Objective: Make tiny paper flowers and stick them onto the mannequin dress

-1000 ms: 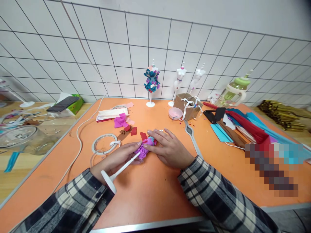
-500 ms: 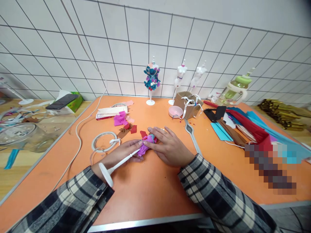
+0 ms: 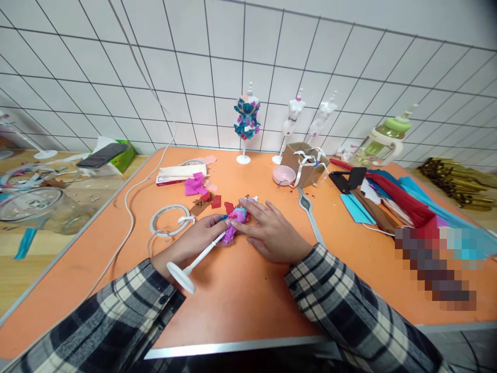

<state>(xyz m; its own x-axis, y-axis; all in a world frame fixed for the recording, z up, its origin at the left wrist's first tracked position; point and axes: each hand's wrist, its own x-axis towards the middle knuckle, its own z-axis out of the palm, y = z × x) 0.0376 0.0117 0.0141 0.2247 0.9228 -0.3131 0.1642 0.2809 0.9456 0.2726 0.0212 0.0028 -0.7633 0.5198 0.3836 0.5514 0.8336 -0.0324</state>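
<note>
A small white mannequin on a stand (image 3: 194,261) lies tilted over the orange table (image 3: 240,300), its torso wrapped in purple, pink and blue paper pieces (image 3: 235,224). My left hand (image 3: 190,243) is closed around the mannequin's body just below the paper, the white base pointing toward me. My right hand (image 3: 272,233) rests on the table beside it, fingers stretched out, fingertips pressing on the paper at the torso's top.
Tape rings (image 3: 169,220) and loose pink and red paper scraps (image 3: 198,189) lie to the left. Three mannequins stand at the back, one decorated (image 3: 246,122). A brown paper bag (image 3: 305,163), pink dish (image 3: 283,175), scissors (image 3: 308,207) and coloured paper sheets (image 3: 392,199) lie to the right.
The view has tilted slightly. Both hands and the mannequin stay in the same place on the table, with the fingers shifting a little on the paper.
</note>
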